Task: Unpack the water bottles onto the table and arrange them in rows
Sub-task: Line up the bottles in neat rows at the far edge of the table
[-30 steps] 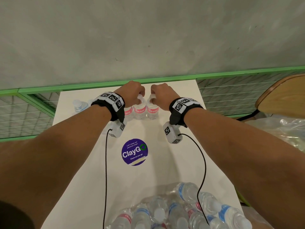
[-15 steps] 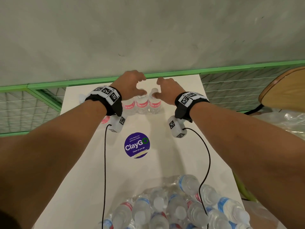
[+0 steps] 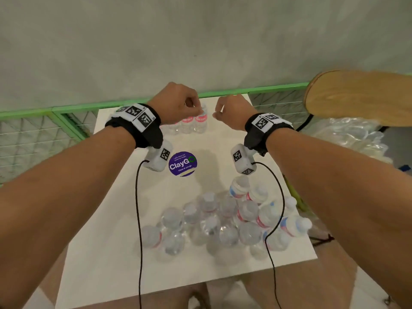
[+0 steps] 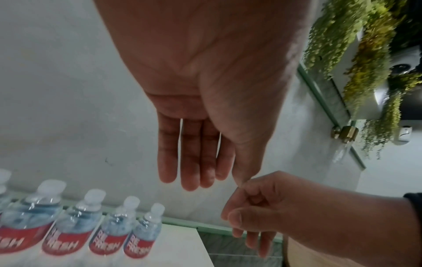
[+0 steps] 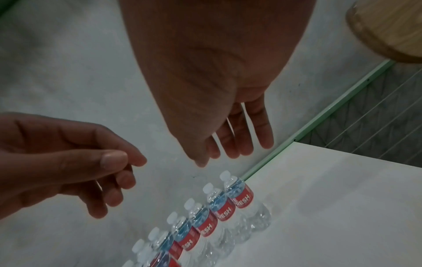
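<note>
From the head camera I see both hands raised above the far end of the white table (image 3: 107,253). My left hand (image 3: 176,103) and right hand (image 3: 231,111) hang apart from each other, fingers loosely bent, neither one holding anything. Just beyond and below them a row of bottles (image 3: 194,123) stands upright along the far edge, red labels facing me. Nearer to me, a cluster of unsorted bottles (image 3: 223,224) crowds the right half of the table, some with blue labels and some with red. A round purple sticker (image 3: 182,163) lies on the tabletop between the row and the cluster. A wooden chair (image 3: 356,97) sits off to the right, with crumpled clear plastic wrap (image 3: 347,139) below it.

On the left wrist camera, my left hand (image 4: 205,108) shows relaxed, nearly straight fingers, free of any bottle. The right hand (image 4: 274,204) is loosely curled and empty. The row of bottles (image 4: 86,231) stands below at the lower left.

On the right wrist camera, the right hand (image 5: 217,99) hangs slack above the table (image 5: 342,207), gripping nothing. The left hand (image 5: 63,157) is loosely curled, thumb near the forefinger, with nothing between them. The row of bottles (image 5: 214,211) stands side by side, well below both hands.
</note>
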{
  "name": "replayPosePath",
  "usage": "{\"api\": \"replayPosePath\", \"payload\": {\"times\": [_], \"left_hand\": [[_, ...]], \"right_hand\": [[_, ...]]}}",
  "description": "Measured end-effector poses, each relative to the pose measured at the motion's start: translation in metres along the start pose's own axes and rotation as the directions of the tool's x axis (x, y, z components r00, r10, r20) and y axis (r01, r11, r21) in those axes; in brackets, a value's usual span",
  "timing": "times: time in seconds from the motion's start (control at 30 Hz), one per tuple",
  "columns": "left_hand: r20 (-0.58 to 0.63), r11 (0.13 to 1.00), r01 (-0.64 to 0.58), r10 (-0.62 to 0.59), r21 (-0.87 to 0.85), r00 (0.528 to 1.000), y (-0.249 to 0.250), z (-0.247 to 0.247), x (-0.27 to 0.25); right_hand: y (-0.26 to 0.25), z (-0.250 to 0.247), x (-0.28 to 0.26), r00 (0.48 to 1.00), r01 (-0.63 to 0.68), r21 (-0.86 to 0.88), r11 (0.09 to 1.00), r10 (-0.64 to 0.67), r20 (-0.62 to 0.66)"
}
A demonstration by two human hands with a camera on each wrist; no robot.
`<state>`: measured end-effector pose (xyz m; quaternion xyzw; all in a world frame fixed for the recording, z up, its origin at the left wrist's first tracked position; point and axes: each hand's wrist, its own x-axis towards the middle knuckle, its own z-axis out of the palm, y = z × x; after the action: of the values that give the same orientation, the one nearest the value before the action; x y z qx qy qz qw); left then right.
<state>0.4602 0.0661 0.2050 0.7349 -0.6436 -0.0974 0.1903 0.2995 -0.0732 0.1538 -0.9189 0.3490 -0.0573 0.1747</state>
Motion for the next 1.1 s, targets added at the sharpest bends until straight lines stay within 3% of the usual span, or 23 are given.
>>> {"api": "replayPosePath", "payload": {"times": [0.23, 0.4, 0.57, 0.73, 0.93, 1.1], "left_hand": [[0.155, 1.000, -0.002, 0.006, -0.025, 0.988, 0.043, 0.048, -0.081], [0.322, 0.995, 0.099, -0.099, 0.017, 0.942, 0.053, 0.092, -0.109], [0.471, 0.987, 0.138, -0.158, 0.077, 0.868, 0.056, 0.122, -0.116], [0.463, 0.990, 0.122, -0.139, 0.068, 0.875, 0.066, 0.127, -0.113], [0.512, 0.981, 0.123, -0.185, 0.152, 0.839, 0.071, 0.131, -0.116], [0.501, 0.981, 0.096, -0.171, 0.171, 0.848, 0.073, 0.136, -0.118]], "right_hand": [[0.000, 0.025, -0.107, 0.986, -0.023, -0.059, 0.998, 0.032, 0.162], [0.024, 0.043, -0.151, 0.961, -0.044, -0.165, 0.985, 0.086, 0.262], [0.045, 0.052, -0.162, 0.944, -0.002, -0.194, 0.981, 0.066, 0.324], [0.047, 0.054, -0.157, 0.939, 0.029, -0.170, 0.985, 0.031, 0.342], [0.050, 0.056, -0.152, 0.937, 0.064, -0.138, 0.988, -0.012, 0.350], [0.058, 0.060, -0.152, 0.929, 0.102, -0.117, 0.988, -0.053, 0.366]]}}
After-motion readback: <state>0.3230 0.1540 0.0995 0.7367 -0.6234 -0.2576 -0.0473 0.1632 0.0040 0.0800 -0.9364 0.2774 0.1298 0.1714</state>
